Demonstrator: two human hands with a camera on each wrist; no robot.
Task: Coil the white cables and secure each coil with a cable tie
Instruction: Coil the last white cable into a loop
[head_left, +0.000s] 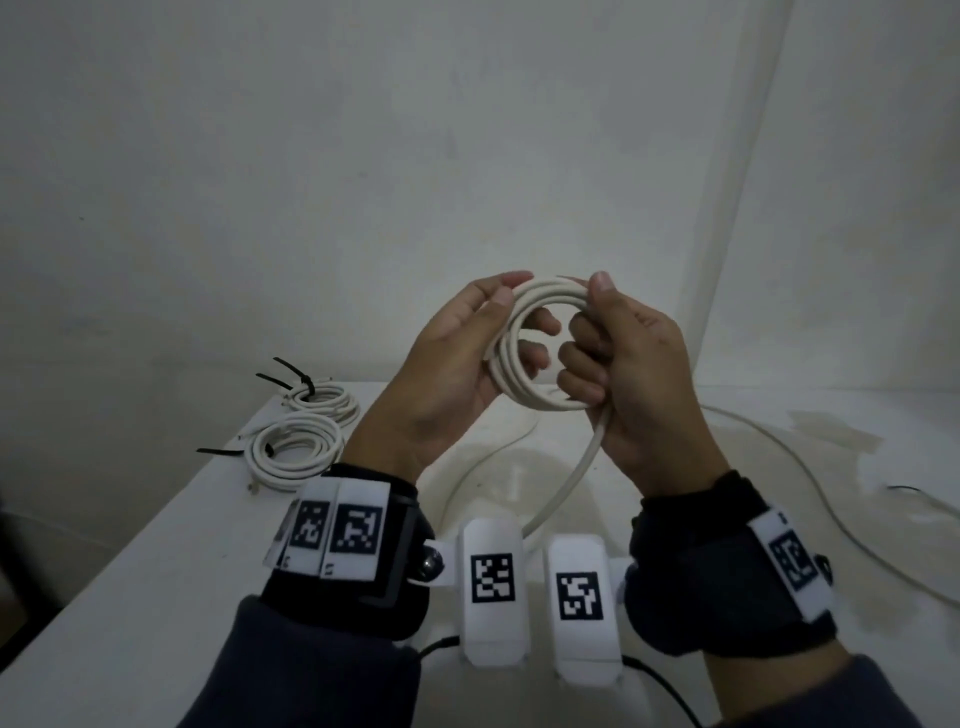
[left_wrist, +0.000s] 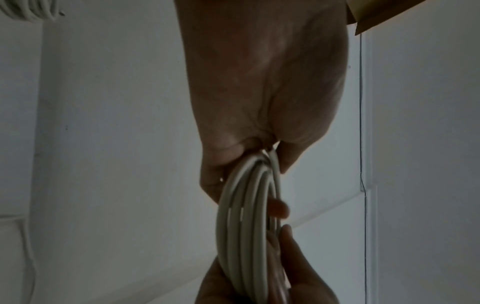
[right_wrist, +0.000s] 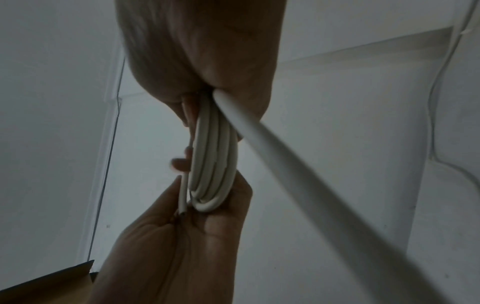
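Note:
I hold a white cable coil (head_left: 511, 358) of several loops upright above the white table (head_left: 156, 545). My left hand (head_left: 467, 338) grips its left side, thumb on top and fingers through the ring. My right hand (head_left: 602, 343) grips the right side, fingers curled round the loops. The cable's loose tail (head_left: 576, 467) hangs from my right fist down to the table. The left wrist view shows the coil (left_wrist: 249, 226) edge-on between both hands. In the right wrist view the coil (right_wrist: 213, 160) and the tail (right_wrist: 311, 181) leave my fist; a cut cable end (right_wrist: 183, 197) lies against my left palm.
Two finished coils lie at the table's back left: the nearer coil (head_left: 296, 449) and the farther coil (head_left: 324, 402), each with a black cable tie (head_left: 296, 376). Loose white cable (head_left: 810, 478) trails across the table's right side. A white wall stands close behind.

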